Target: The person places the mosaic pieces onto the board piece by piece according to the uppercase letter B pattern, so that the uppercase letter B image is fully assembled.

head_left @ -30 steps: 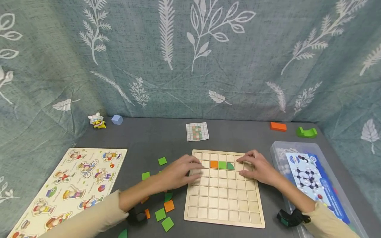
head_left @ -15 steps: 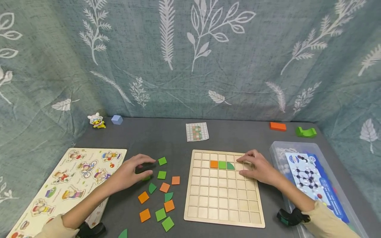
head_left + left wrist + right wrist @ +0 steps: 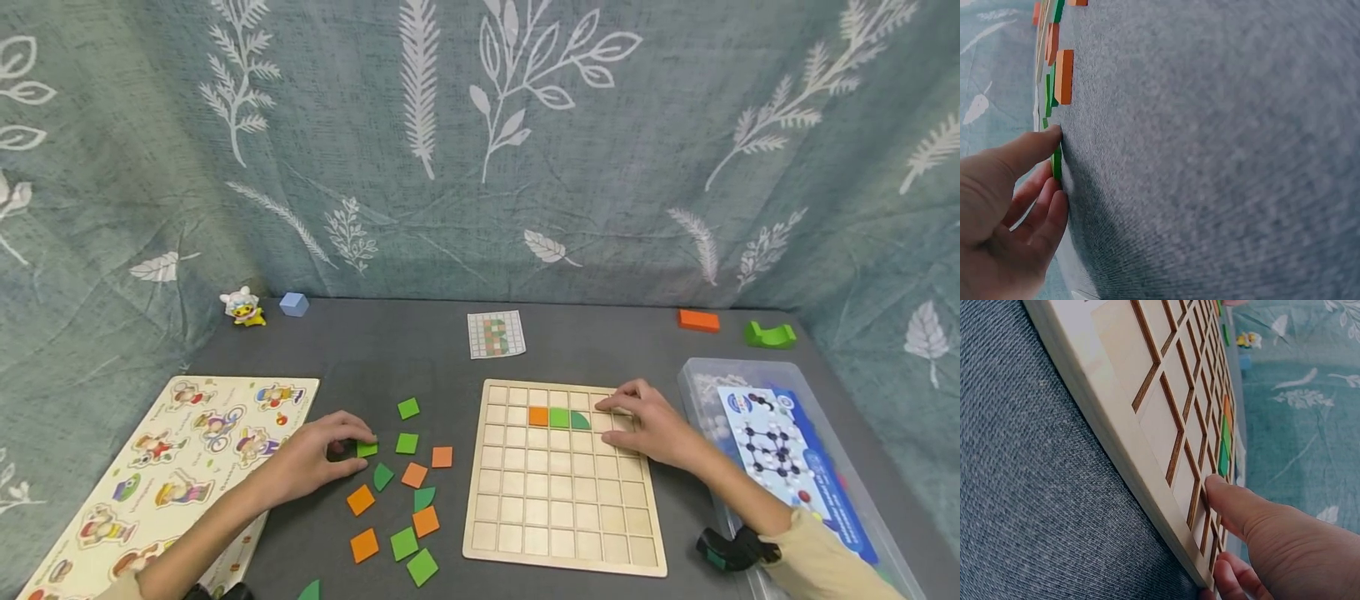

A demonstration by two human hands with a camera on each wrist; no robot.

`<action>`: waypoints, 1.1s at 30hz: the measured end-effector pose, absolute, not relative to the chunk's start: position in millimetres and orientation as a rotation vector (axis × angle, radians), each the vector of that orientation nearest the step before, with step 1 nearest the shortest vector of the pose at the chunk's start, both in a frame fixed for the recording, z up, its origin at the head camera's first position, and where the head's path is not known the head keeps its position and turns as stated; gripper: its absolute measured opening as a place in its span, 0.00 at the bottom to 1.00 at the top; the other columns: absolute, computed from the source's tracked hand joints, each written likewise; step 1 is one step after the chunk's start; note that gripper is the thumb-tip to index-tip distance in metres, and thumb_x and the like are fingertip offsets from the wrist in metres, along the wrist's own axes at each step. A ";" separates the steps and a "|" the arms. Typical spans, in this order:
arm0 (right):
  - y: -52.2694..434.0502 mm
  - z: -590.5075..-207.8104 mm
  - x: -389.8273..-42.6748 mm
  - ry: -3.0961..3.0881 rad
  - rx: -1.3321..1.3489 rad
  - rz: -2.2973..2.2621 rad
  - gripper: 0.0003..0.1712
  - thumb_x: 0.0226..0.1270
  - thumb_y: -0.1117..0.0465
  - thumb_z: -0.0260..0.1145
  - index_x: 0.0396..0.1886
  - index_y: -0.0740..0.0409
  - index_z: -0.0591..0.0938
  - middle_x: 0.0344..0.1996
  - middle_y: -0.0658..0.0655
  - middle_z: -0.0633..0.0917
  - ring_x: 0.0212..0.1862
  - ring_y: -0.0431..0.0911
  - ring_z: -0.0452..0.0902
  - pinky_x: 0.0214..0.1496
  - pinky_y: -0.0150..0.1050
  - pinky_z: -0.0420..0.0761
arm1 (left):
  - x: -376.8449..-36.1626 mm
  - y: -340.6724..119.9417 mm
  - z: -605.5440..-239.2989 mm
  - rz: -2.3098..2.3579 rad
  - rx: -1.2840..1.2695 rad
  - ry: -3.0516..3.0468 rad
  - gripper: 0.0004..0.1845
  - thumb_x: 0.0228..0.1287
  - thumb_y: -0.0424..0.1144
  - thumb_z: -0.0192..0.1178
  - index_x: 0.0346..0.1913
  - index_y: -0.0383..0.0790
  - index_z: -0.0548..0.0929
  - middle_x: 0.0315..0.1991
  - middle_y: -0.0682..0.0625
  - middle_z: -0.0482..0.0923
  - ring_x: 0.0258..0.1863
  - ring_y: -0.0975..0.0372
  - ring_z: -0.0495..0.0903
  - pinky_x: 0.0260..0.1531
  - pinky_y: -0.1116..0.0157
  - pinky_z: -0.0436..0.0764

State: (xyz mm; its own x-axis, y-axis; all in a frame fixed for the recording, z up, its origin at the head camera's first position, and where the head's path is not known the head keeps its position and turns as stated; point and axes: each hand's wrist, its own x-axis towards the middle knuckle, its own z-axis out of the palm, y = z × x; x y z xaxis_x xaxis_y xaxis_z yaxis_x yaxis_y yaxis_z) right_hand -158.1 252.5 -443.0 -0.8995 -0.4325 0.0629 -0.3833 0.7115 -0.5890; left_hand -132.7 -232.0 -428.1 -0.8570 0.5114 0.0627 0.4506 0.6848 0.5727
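Observation:
My left hand (image 3: 318, 454) is at a green square tile (image 3: 367, 449) on the left of the table. The left wrist view shows the thumb and fingers pinching that green tile (image 3: 1056, 164) by its edges, low over the cloth. My right hand (image 3: 651, 423) rests on the right side of the wooden grid board (image 3: 562, 562), its thumb and fingertips on the cells near the upper right corner. In one row of the board lie an orange square (image 3: 538, 416), a green square (image 3: 559, 417) and a dark green quarter-circle (image 3: 580, 420).
Loose orange squares (image 3: 364, 546), green squares (image 3: 422, 567) and dark green quarter-circles (image 3: 383, 476) lie left of the board. A picture puzzle board (image 3: 247, 387) is at far left, a clear plastic box (image 3: 701, 367) at right. A patterned card (image 3: 497, 334) lies behind the board.
My left hand has left the board's left side, moved left over the loose tiles and come down on a green square. The right hand has stayed in place.

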 end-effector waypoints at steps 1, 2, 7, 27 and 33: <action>252.6 -443.4 -157.5 2.830 -0.675 -0.945 0.21 0.58 0.58 0.73 0.52 0.55 0.84 0.49 0.61 0.74 0.48 0.51 0.69 0.45 0.44 0.71 | -132.4 -232.3 -428.6 0.899 0.807 2.795 0.12 0.56 0.36 0.70 0.45 0.46 0.86 0.45 0.52 0.80 0.35 0.70 0.75 0.33 0.71 0.76; 252.5 -443.7 -157.0 2.829 -0.672 -0.948 0.21 0.58 0.58 0.73 0.52 0.55 0.84 0.49 0.61 0.74 0.48 0.52 0.69 0.45 0.44 0.71 | -132.3 -232.4 -429.1 0.893 0.819 2.800 0.12 0.56 0.36 0.70 0.44 0.46 0.86 0.45 0.51 0.81 0.35 0.70 0.75 0.33 0.71 0.76; 253.0 -446.3 -155.0 2.838 -0.663 -0.947 0.21 0.58 0.58 0.73 0.52 0.55 0.84 0.49 0.61 0.74 0.49 0.52 0.69 0.46 0.45 0.72 | -131.1 -230.4 -431.4 0.880 0.802 2.832 0.12 0.56 0.34 0.70 0.43 0.47 0.86 0.44 0.54 0.81 0.37 0.70 0.76 0.34 0.71 0.77; 251.7 -445.6 -158.1 2.848 -0.675 -0.929 0.20 0.57 0.58 0.73 0.51 0.54 0.84 0.48 0.60 0.75 0.48 0.52 0.70 0.46 0.45 0.72 | -150.7 -156.1 -408.4 0.855 1.108 2.843 0.09 0.56 0.35 0.68 0.41 0.46 0.87 0.44 0.53 0.83 0.37 0.63 0.80 0.36 0.67 0.79; 252.0 -445.8 -158.7 2.856 -0.682 -0.923 0.21 0.57 0.59 0.74 0.51 0.55 0.84 0.48 0.60 0.75 0.48 0.52 0.70 0.46 0.45 0.72 | -158.3 -84.7 -406.1 0.760 1.328 2.699 0.07 0.59 0.36 0.66 0.41 0.44 0.86 0.44 0.52 0.81 0.40 0.62 0.80 0.38 0.70 0.78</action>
State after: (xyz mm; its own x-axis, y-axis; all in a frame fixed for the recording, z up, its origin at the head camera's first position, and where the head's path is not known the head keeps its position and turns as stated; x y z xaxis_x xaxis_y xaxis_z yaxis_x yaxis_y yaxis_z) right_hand -158.7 252.0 -445.8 -0.8999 -0.4298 0.0734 -0.3915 0.7222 -0.5702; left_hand -158.3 -84.7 -406.1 -0.6329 0.7541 0.1757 0.7349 0.5135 0.4430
